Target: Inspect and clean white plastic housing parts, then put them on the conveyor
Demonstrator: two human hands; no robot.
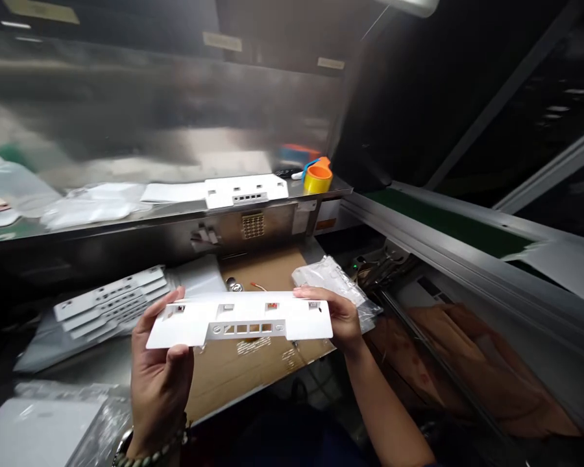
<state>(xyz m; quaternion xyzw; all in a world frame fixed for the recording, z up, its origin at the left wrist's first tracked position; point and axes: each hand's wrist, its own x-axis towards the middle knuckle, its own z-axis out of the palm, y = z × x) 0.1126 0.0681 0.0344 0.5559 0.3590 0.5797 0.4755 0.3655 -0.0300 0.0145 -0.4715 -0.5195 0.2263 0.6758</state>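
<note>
Both hands grip one white panel [250, 314], which hangs in front of the body, above a cardboard sheet [214, 383]. The left hand [160, 370] is partly closed around the panel's left end, thumb at the lower edge and fingers at the upper corner. The right hand [340, 321] is curled around the right end, its thumb along the top edge. The panel has a row of square openings in its recessed middle and four small slots above. A beaded bracelet [150, 459] circles the left wrist.

Left of the panel, similar white panels lie in an overlapping stack [111, 303]; to the right is a clear plastic bag [333, 279]. Beyond, a raised metal shelf [175, 211] carries another white panel [267, 187], with a yellow and orange roll [316, 185] just beside it. A green belt [448, 220] runs along the far right.
</note>
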